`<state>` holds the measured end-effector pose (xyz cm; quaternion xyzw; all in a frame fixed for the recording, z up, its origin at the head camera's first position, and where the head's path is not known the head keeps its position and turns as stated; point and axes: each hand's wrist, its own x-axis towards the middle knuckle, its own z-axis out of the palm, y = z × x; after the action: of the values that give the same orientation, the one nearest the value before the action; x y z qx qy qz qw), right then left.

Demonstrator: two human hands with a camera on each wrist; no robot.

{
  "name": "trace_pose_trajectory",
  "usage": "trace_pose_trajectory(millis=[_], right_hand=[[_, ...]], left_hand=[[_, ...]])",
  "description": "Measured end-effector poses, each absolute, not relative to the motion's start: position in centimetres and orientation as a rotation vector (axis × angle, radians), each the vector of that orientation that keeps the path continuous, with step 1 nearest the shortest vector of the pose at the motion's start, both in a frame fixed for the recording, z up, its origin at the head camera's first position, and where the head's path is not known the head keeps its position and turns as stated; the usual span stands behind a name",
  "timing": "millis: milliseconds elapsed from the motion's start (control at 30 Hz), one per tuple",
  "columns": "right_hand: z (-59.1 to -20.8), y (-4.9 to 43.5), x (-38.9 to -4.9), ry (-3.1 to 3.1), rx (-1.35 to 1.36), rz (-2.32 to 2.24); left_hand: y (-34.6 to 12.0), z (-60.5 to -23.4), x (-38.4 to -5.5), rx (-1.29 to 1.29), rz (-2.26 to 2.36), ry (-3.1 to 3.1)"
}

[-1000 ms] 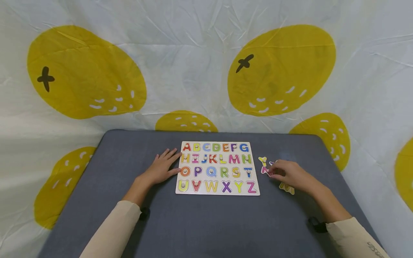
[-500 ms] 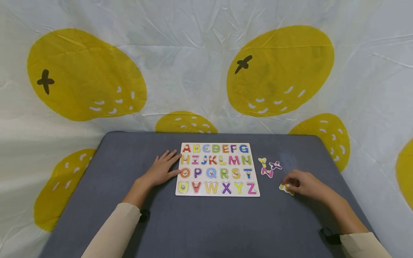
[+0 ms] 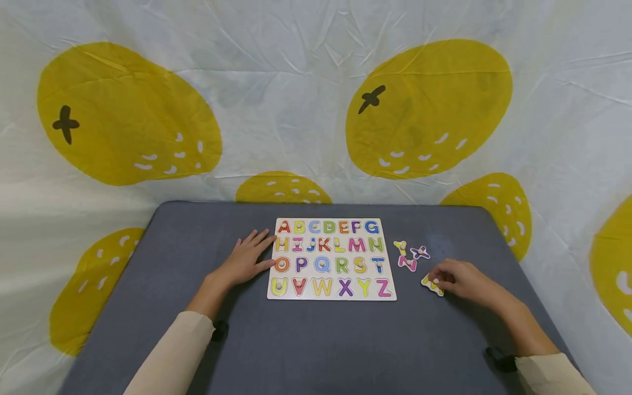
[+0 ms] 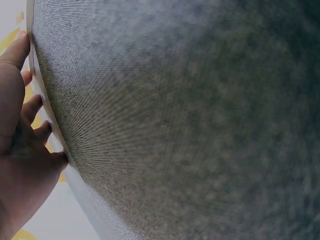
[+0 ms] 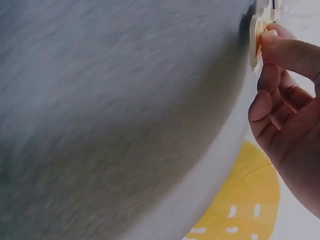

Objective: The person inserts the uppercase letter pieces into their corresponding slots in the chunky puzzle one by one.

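Observation:
A yellow letter W puzzle piece (image 3: 431, 286) is pinched between the thumb and fingers of my right hand (image 3: 464, 282), right of the board. The right wrist view shows the piece's edge (image 5: 254, 42) tilted up against the fingertips. My left hand (image 3: 244, 260) lies with fingers spread, its fingertips and thumb touching the left edge of the alphabet puzzle board (image 3: 331, 298); the left wrist view shows this hand (image 4: 22, 130) too. Between the board and my right hand lie a yellow Y piece (image 3: 400, 248), a purple X piece (image 3: 421, 252) and a pink Z piece (image 3: 407, 264).
The board lies flat on a table with a dark grey cloth (image 3: 316, 345). Knobbed letters fill the upper rows; the W, X, Y and Z places show flat printed letters. A white curtain with yellow fruit shapes (image 3: 429, 109) hangs behind the table.
My right hand has come away from the X and Z pieces, down to the W piece, and pinched it. The W has shifted slightly left and turned. My left hand stays put.

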<state>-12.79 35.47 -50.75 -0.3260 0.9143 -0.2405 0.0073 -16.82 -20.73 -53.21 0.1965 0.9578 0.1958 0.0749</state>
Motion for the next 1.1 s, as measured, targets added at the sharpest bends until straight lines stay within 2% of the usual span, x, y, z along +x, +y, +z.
trace_pose_trajectory(millis=[200,1100], right_hand=[[-49.7,32.9,-13.5,2.837,-0.953,-0.734],[-49.4,20.1,-15.6,2.583,-1.175,-0.8]], left_hand=[[-20.8,-53.2,-16.8,0.586,0.587,2.87],[-20.8,-53.0,-16.7,0.605,0.614,2.889]])
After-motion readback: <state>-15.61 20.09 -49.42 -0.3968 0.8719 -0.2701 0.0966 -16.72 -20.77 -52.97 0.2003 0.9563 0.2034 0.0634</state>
